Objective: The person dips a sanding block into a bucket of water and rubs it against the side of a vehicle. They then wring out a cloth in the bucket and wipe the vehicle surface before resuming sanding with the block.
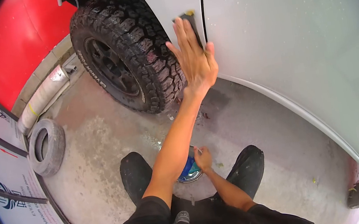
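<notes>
My left hand (194,62) reaches up to the light grey car panel beside the wheel arch. Its fingers lie stretched along a dark grey sheet that looks like sandpaper (191,20), pressing it to the panel next to the door gap. A small yellow piece shows at the sheet's top corner. Lower down, between my shoes, my right hand (203,158) is closed at the edge of a round, shiny-rimmed tub (190,181) with blue in it. My left forearm covers part of the tub, and the right fingertips are partly hidden.
A black off-road tyre (135,50) stands left of my left hand. The car door (286,30) carries water drops. An old tyre (47,147), a long roll (42,100) and printed panels (9,179) line the left side. The concrete floor (94,186) is partly wet.
</notes>
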A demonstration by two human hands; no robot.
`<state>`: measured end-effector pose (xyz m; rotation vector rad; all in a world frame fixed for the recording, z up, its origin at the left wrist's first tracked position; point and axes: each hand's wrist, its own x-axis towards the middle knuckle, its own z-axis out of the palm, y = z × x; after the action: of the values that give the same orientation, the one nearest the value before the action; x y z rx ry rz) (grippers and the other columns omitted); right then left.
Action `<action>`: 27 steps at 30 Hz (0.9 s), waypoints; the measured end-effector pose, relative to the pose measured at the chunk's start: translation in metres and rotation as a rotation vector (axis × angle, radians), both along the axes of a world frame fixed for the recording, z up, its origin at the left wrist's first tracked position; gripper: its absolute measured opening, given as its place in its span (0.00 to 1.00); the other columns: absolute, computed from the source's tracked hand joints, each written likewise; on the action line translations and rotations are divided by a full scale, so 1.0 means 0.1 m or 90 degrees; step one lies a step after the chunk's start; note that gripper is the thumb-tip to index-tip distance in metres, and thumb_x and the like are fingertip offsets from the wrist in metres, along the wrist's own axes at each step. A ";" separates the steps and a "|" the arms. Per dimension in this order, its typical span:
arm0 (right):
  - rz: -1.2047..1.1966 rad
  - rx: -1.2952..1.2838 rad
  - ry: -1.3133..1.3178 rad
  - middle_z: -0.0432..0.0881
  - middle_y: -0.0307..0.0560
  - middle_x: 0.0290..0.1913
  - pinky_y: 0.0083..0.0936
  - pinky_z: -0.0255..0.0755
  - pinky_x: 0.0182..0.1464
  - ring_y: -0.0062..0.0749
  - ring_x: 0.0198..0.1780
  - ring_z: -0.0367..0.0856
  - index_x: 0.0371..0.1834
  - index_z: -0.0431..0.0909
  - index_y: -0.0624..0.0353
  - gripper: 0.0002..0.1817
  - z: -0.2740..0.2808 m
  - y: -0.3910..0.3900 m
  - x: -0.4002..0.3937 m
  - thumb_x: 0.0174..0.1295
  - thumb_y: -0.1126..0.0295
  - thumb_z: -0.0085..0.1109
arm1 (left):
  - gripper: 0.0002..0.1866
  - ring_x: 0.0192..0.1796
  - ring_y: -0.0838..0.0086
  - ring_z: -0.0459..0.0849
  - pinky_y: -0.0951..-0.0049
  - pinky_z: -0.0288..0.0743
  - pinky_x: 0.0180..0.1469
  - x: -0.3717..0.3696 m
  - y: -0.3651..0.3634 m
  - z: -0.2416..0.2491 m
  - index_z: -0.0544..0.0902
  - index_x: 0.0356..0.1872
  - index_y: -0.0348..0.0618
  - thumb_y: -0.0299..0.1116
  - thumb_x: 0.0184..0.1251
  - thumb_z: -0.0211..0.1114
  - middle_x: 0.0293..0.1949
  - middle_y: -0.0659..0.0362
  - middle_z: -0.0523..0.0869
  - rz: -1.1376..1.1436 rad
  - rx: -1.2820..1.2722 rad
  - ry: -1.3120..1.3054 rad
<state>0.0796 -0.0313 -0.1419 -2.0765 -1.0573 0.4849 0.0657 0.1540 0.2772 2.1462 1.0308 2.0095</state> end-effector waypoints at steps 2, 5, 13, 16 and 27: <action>0.016 -0.019 0.031 0.86 0.66 0.49 0.52 0.75 0.57 0.63 0.53 0.83 0.47 0.80 0.65 0.30 0.04 -0.04 0.02 0.72 0.42 0.62 | 0.43 0.89 0.45 0.41 0.27 0.30 0.82 -0.06 0.12 0.02 0.45 0.87 0.35 0.61 0.88 0.33 0.88 0.39 0.44 0.025 0.013 0.010; -0.011 0.034 -0.023 0.88 0.65 0.44 0.52 0.78 0.52 0.64 0.48 0.87 0.46 0.83 0.63 0.31 -0.11 0.01 0.03 0.71 0.40 0.62 | 0.44 0.89 0.47 0.41 0.27 0.30 0.82 -0.17 0.30 0.37 0.44 0.87 0.36 0.62 0.87 0.34 0.88 0.42 0.43 0.037 0.010 -0.004; -0.007 -0.001 -0.011 0.88 0.64 0.45 0.51 0.78 0.52 0.63 0.50 0.86 0.46 0.82 0.64 0.31 -0.08 -0.01 0.03 0.71 0.40 0.63 | 0.46 0.89 0.46 0.41 0.25 0.32 0.81 -0.18 0.31 0.32 0.44 0.87 0.36 0.64 0.86 0.33 0.88 0.42 0.43 0.065 0.015 0.039; -0.010 0.010 -0.007 0.87 0.65 0.45 0.50 0.78 0.52 0.63 0.49 0.86 0.46 0.81 0.64 0.31 -0.14 -0.01 0.03 0.71 0.40 0.63 | 0.45 0.89 0.45 0.43 0.23 0.33 0.80 -0.15 0.40 0.41 0.46 0.87 0.35 0.64 0.87 0.31 0.88 0.42 0.44 0.049 0.047 -0.018; -0.006 0.026 0.006 0.87 0.66 0.43 0.51 0.77 0.51 0.62 0.47 0.86 0.45 0.81 0.64 0.30 -0.09 0.02 0.04 0.71 0.42 0.64 | 0.44 0.89 0.47 0.42 0.28 0.33 0.82 -0.09 0.20 0.11 0.47 0.87 0.35 0.63 0.87 0.33 0.88 0.42 0.46 0.001 0.038 -0.011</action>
<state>0.0832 -0.0295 -0.1509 -2.0400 -1.0435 0.4648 0.0565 0.1738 0.2878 2.1538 0.9823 2.0817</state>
